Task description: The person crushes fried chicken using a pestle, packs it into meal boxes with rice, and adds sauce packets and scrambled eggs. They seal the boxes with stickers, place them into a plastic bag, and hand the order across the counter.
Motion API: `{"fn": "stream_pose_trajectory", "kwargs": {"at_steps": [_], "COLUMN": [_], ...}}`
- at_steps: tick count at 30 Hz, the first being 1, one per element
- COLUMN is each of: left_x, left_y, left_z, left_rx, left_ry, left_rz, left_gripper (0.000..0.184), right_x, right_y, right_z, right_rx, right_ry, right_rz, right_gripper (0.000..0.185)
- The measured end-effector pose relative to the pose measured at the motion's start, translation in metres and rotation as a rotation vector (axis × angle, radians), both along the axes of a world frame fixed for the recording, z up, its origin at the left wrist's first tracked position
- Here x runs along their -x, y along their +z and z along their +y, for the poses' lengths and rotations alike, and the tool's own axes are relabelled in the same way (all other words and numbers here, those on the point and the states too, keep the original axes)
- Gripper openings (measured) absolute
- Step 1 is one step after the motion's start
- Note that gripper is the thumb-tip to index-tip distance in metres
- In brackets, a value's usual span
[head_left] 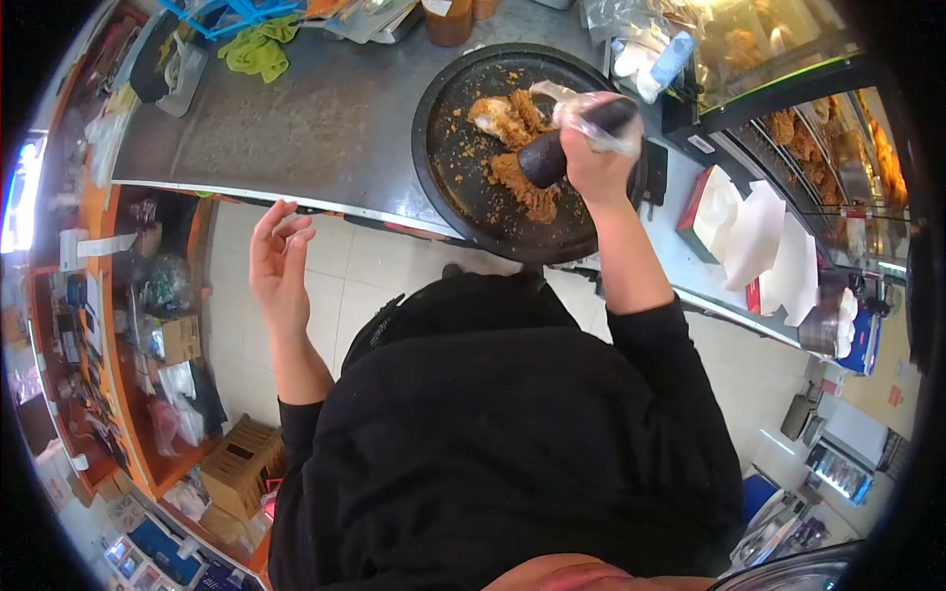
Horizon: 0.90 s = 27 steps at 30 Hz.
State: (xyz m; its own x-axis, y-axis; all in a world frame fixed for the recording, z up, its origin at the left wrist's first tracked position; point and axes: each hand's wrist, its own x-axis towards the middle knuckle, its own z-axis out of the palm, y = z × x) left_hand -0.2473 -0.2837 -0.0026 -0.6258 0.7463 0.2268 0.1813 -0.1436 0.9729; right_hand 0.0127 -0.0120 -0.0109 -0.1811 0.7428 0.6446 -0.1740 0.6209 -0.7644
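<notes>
My right hand [599, 148], with clear plastic film [591, 116] over its fingers, is closed round a dark, thick pestle-like tool [544, 161]. The tool's near end hangs over breaded fried chicken pieces [524, 187]; whether it touches them I cannot tell. Under the chicken is a round black pan [448, 192] strewn with crumbs. More chicken, with pale meat showing [493, 116], lies toward the pan's far side. Off the counter's front edge, my left hand [280, 261] is raised and empty, its fingers loosely bent and apart.
The metal counter [296, 138] carries a green cloth [258, 49] and a brown container [448, 22] at the back. On the right are a tissue box [711, 212], white paper [757, 236] and a lit display case [798, 138] with fried food. Orange shelves [123, 345] stand on the left.
</notes>
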Motion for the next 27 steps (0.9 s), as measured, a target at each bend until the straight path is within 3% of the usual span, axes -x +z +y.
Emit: {"fn": "stream_pose_trajectory", "kwargs": {"at_steps": [4,5,6,8,9,10,12,15,16,17,18,20,21,22,24,25,26,27], "left_x": [0.000,-0.001,-0.002,-0.004,-0.004,-0.003,-0.001,0.001,-0.003,-0.012,-0.027,-0.064,-0.079,-0.089,-0.067,-0.052,-0.036,-0.020], "left_y": [-0.007,-0.007,-0.006,-0.001,0.002,0.002,-0.001,-0.012,-0.011,-0.009,-0.001,-0.004,-0.022,-0.040,-0.133,-0.133,-0.131,-0.130], "left_z": [-0.004,-0.004,-0.003,0.002,-0.002,-0.005,-0.008,-0.014,-0.010,-0.004,0.009,0.037,0.049,0.051,0.044,0.042,0.042,0.041], "left_rx": [0.013,0.005,-0.007,-0.031,-0.022,-0.011,0.002,0.048,0.055,0.062,0.123,0.217,0.227,0.424,0.881,1.136,1.356,1.350], "left_ry": [0.030,0.023,0.014,0.012,0.003,0.010,0.040,-0.103,-0.296,-0.491,-0.744,-1.204,-1.404,-1.437,-1.348,-1.276,-1.147,-1.054], "left_rz": [-0.051,-0.055,-0.058,-0.013,0.006,0.001,-0.020,-0.099,-0.142,-0.184,-0.148,-0.074,-0.020,0.102,-0.209,0.239,0.704,0.757], "left_gripper": [0.041,0.041,0.041,0.040,0.040,0.039,0.038,0.032,0.032,0.032,0.034,0.041,0.045,0.047,0.050,0.051,0.052,0.051], "right_x": [0.008,0.015,0.021,0.021,0.021,0.024,0.018,0.000,0.000,-0.003,-0.003,-0.007,-0.003,-0.011,-0.017,-0.015,-0.018,-0.022], "right_y": [-0.014,-0.036,-0.046,-0.046,-0.035,-0.023,0.002,-0.016,-0.025,-0.047,-0.047,-0.012,-0.013,-0.009,0.016,0.012,-0.001,-0.036], "right_z": [-0.001,-0.004,-0.014,0.010,0.016,0.012,-0.001,-0.017,-0.024,-0.012,-0.003,0.001,0.002,0.004,-0.020,-0.028,-0.036,-0.037], "right_rx": [-0.265,-0.181,-0.115,-0.244,-0.407,0.075,0.067,-0.137,-0.142,-0.238,-0.137,-0.020,0.192,0.015,-0.088,-0.163,-0.249,-0.202], "right_ry": [0.044,0.085,-0.042,-0.174,-0.357,-0.074,-0.154,0.017,0.099,-0.073,-0.094,-0.169,-0.108,-0.177,0.041,0.214,0.186,0.052], "right_rz": [0.114,0.054,0.001,-0.281,-0.439,-0.070,0.057,0.103,0.114,-0.011,-0.034,-0.222,0.030,-0.054,0.067,0.228,0.176,0.137], "right_gripper": [0.045,0.046,0.037,0.025,0.019,0.020,0.019,0.034,0.037,0.033,0.028,0.023,0.020,0.019,0.024,0.032,0.035,0.034]}}
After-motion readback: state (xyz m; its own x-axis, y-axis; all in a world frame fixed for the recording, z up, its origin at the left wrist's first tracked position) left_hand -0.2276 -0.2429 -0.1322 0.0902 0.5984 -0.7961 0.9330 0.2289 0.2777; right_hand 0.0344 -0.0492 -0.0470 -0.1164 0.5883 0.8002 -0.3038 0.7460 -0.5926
